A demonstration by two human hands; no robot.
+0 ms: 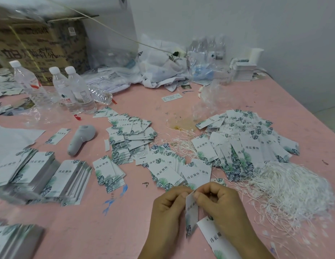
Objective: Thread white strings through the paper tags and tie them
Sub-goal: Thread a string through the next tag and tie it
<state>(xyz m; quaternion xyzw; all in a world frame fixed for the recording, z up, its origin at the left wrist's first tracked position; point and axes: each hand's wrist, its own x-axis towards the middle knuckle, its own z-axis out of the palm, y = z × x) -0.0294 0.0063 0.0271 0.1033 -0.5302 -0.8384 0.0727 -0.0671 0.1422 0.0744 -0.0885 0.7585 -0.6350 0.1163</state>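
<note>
A paper tag (191, 212) is being held upright near the front edge of the pink table (125, 230), its long axis running roughly top to bottom in the view, with the leaf-printed end pointing down toward the person and the top end being pinched between the two hands. It is being seen nearly edge-on, tilted slightly to the left. A second tag (215, 238) is lying flat just beside it under the right wrist, its long axis being angled from upper left to lower right.

Open table surface is being left to the left of the hands and in front of them, up to the loose spread of tags (168, 171) just beyond the knuckles. To the right, the room is being closed off by a tangled heap of white strings (290, 187), with a large pile of tags (247, 144) behind it. Stacked tags (50, 174) are being kept well apart at the left, near a grey handheld tool (81, 139). Water bottles (73, 90) and a cardboard box (41, 47) are standing at the far side.

The left hand (170, 208) is being curled, its fingertips being pressed against the tag's top left edge. The right hand (219, 204) is being clenched, with thumb and forefinger being closed on the tag's top corner. Whether a string is being gripped there cannot be told.
</note>
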